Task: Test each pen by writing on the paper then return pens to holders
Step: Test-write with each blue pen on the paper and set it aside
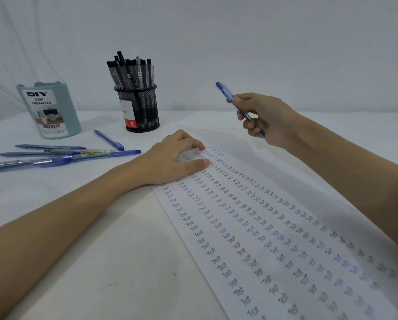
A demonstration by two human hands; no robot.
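Pressing the paper [251, 227] flat with spread fingertips, the left hand [174, 160] anchors it while the right hand [260, 118] grips a blue pen [236, 105] aloft. Beyond lie loose blue pens [61, 154], a teal organizer [48, 109] and a mesh holder [139, 107] crowded with black pens; dropped there, the blue pen would land among the wrong colour.

I see only two bare forearms and two hands, the left hand [174, 158] and the right hand [262, 118]. No sleeve covers either forearm as far as my view reaches. I find no ring, watch or bracelet on them. The fingernails on the left hand are short and plain, with no polish
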